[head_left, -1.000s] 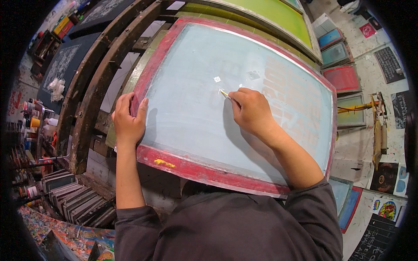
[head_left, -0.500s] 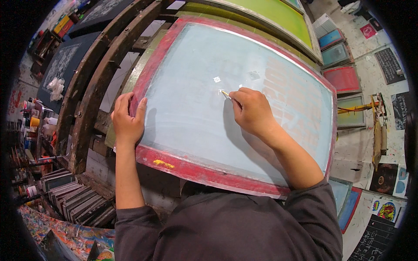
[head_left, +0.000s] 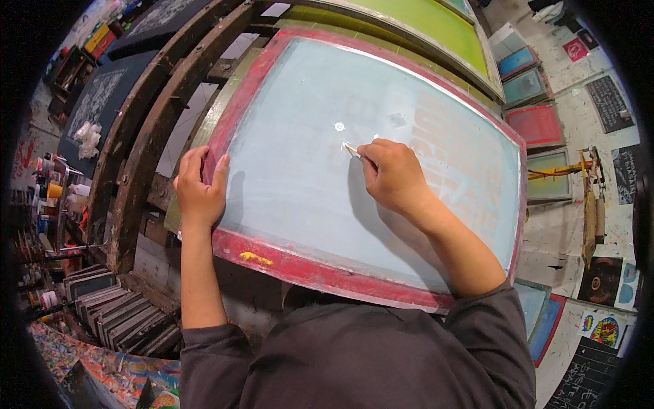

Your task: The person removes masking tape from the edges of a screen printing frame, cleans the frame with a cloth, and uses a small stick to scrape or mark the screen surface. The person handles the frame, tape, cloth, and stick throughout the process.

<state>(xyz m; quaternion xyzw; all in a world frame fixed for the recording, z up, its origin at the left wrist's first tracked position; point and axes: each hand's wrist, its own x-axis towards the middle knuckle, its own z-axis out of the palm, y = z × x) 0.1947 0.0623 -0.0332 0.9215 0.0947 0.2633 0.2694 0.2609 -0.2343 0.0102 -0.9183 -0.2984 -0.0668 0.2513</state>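
A large silk-screen printing frame, red-painted and stretched with pale blue mesh, lies tilted before me. My left hand grips its left edge, thumb on top and fingers curled over the side. Between thumb and fingers, my right hand pinches a thin yellowish stick. The stick's tip meets the mesh at a small white mark. Just above that is a white cross-shaped mark. Faint block lettering shows on the mesh's right side, partly covered by my right forearm.
Dark rack bars run along the left. A lime-green screen lies beyond the frame. More small screens lean along the right wall. Several narrow frames stand stacked at lower left, and a crumpled white wad rests on a dark panel.
The stick's angle and my right fingers have shifted very slightly over the same spot. My left hand keeps its place on the frame.
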